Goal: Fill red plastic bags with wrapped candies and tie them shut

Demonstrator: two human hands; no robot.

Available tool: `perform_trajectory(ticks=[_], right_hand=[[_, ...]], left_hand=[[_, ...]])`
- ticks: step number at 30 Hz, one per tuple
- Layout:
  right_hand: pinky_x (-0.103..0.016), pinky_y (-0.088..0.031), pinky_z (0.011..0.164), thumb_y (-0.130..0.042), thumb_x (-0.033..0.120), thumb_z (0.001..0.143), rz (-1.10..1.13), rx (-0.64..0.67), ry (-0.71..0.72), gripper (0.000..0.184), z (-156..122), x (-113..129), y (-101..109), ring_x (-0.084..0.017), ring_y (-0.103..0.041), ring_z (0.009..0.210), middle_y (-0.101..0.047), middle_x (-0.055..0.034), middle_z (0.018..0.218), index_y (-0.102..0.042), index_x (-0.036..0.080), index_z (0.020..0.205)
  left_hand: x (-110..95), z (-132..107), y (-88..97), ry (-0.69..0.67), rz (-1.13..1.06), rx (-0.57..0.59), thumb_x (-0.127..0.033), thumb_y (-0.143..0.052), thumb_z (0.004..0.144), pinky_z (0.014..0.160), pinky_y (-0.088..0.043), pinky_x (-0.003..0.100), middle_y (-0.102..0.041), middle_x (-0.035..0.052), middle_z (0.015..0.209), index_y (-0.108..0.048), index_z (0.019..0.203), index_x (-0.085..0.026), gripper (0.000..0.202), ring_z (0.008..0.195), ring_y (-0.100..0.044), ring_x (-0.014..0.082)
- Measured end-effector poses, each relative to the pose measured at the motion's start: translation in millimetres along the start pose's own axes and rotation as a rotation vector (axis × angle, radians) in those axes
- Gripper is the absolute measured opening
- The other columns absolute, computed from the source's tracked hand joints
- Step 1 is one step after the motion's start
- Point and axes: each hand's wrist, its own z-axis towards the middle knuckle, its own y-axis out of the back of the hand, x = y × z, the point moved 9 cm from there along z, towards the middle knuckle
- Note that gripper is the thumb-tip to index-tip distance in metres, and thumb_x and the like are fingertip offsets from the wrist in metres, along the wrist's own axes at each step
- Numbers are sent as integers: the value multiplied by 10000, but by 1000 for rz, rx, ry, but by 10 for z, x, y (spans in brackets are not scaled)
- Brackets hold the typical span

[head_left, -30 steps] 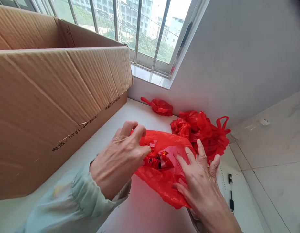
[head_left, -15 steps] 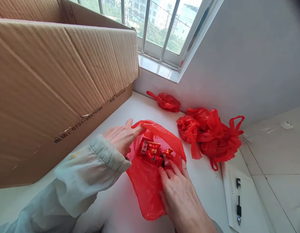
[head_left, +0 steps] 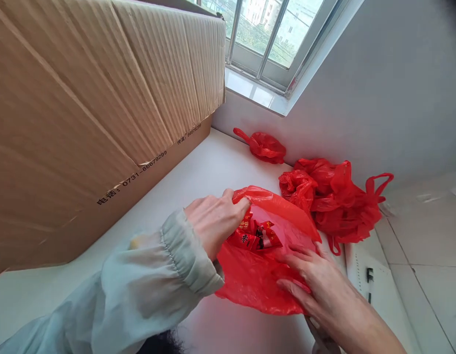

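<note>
A red plastic bag lies on the white counter with several red wrapped candies inside its mouth. My left hand pinches the bag's upper left rim, holding it up. Spread flat, my right hand presses on the bag's lower right side, its fingers pointing left toward the candies.
A large cardboard box with a hanging flap stands along the left. A pile of crumpled red bags and a tied red bag lie by the wall. White paper with a pen lies at right. A window is behind.
My left hand has closed on the bag's rim. My right hand has slid from the candies to the bag's right side and spread flat. The view has shifted rightward.
</note>
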Motion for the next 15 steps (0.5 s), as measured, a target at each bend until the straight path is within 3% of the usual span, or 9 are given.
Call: perform_trajectory(ticks=[3,5,11,15], right_hand=[[-364,-493,778,-452,105,857,-101,-48,-133,368,142,-17,-10,-280,-643,988,-723,-69,1031,-711,265,1064],[-312,-492,717,-438,75,861,-121,-49,-155,400,293,64,-84,-243,-662,930,-716,-76,1054,-693,255,1111],[-316,-505,852,-371,66,908,-134,-90,-161,503,511,144,-289,-225,-648,1058,-676,-130,1189,-533,181,1370],[-323,-512,888,-384,112,914,13,-114,-75,463,526,73,-253,-216,-659,1048,-678,-95,1202,-587,228,1314]], left_hand=[[-76,-24,11,-48,-25,-60,-10,-483,766,594,-470,237,-564,47,985,-549,1093,-206,387,603,-598,130],[-95,-21,4,-51,5,-40,22,-453,751,562,-457,232,-565,56,1017,-544,1092,-195,415,588,-598,128],[-69,8,59,4,71,-21,57,-445,710,508,-449,258,-567,82,1037,-525,1161,-169,511,579,-618,171],[-85,7,60,-23,-16,-52,48,-442,759,520,-458,255,-565,64,987,-566,1026,-171,368,549,-590,143]])
